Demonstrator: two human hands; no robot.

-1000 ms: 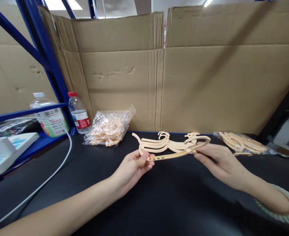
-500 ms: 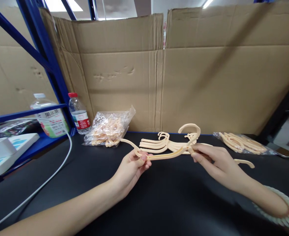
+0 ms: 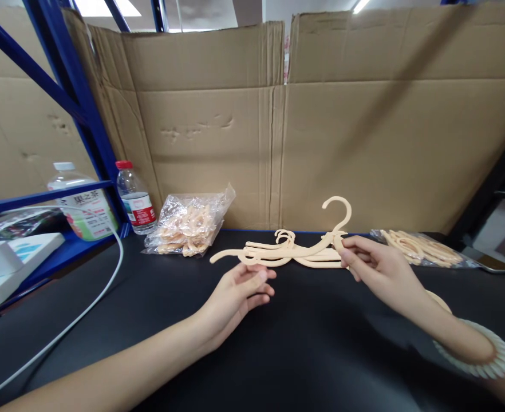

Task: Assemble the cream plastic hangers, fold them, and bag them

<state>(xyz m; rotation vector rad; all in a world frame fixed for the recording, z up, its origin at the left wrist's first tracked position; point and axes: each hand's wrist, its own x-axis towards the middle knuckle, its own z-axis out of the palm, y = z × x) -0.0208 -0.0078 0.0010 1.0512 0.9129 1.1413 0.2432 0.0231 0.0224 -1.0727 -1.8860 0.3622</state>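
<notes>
Held just on the near side of the stacked hangers [image 3: 321, 264], the thin hanger [image 3: 315, 249] looks light, smooth and slightly springy. The right hand [image 3: 375, 266] has its grip pinched beside the hook [image 3: 349, 213], a sound hold; whether the left hand [image 3: 246, 289] grasps it, I cannot tell.

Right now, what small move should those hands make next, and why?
Perhaps the left hand should close on the outstretched arm of the hanger to steady it: its fingers look loose there, and I cannot tell whether they touch, while the right hand pinches the hanger near its hook.
</notes>
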